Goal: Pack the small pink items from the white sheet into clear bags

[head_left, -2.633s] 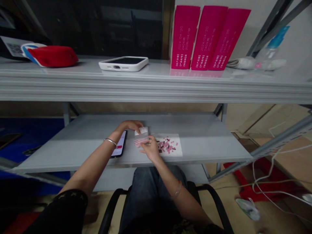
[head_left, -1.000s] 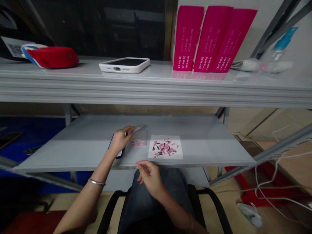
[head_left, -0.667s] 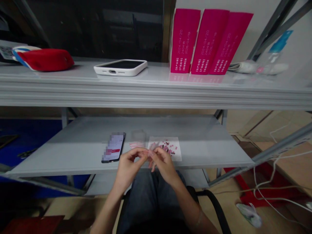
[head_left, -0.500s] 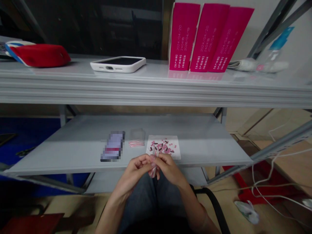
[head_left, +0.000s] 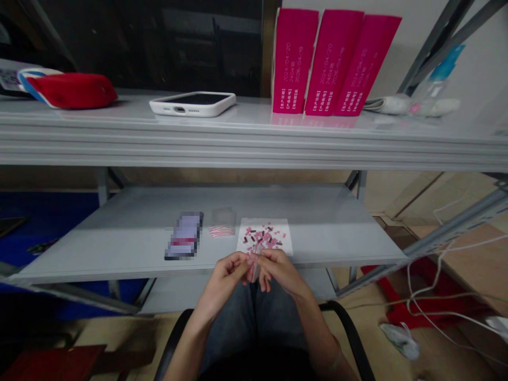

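Note:
My left hand [head_left: 226,271] and my right hand [head_left: 280,268] meet in front of the lower shelf's edge, both pinching a small clear zip bag [head_left: 254,267] with a red-striped top held upright between them. Just beyond the hands, a white sheet [head_left: 265,236] on the lower shelf [head_left: 130,233] carries several small pink and dark pieces. A stack of more clear bags [head_left: 222,225] with red strips lies left of the sheet. A phone [head_left: 184,242] lies flat to the left of that stack.
The upper shelf [head_left: 254,143] holds a white-cased phone [head_left: 192,103], a red pouch [head_left: 69,90], three tall pink boxes [head_left: 331,61] and a bottle [head_left: 434,87]. A black chair arm [head_left: 349,338] curves by my lap. White cables [head_left: 444,296] trail over the floor at right.
My left hand picked a bag from the stack and came back to my lap. My right hand rose to meet it, and both now grip the bag.

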`<state>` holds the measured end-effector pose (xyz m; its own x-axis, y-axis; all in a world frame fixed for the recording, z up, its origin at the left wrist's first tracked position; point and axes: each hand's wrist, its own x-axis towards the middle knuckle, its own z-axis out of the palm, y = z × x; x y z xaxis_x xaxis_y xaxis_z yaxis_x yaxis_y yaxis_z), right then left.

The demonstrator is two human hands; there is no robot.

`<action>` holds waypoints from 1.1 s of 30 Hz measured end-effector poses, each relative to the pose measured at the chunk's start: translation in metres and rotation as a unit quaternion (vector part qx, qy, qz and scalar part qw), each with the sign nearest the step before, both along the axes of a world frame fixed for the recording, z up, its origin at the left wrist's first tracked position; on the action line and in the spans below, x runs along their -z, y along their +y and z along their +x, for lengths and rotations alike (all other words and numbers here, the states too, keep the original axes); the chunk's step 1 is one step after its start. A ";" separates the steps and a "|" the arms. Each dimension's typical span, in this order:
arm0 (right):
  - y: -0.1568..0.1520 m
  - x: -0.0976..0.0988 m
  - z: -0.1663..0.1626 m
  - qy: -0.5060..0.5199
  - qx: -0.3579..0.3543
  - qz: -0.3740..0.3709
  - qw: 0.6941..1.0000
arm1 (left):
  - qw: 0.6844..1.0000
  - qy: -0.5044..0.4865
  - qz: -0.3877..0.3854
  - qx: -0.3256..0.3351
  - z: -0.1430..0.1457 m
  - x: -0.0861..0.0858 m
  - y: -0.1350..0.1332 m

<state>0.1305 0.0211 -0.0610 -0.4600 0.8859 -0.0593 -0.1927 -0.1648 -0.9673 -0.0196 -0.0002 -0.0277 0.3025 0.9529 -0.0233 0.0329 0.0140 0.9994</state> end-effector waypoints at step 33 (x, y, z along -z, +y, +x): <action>-0.023 -0.007 0.007 -0.317 0.209 0.262 0.887 | 0.954 0.239 0.133 -0.124 0.003 0.014 -0.017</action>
<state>0.1372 -0.0024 -0.0536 -0.1059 0.9534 0.2824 0.4790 0.2977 -0.8258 -0.0168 -0.0176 -0.0412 0.0819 0.9853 0.1502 0.5144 -0.1709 0.8403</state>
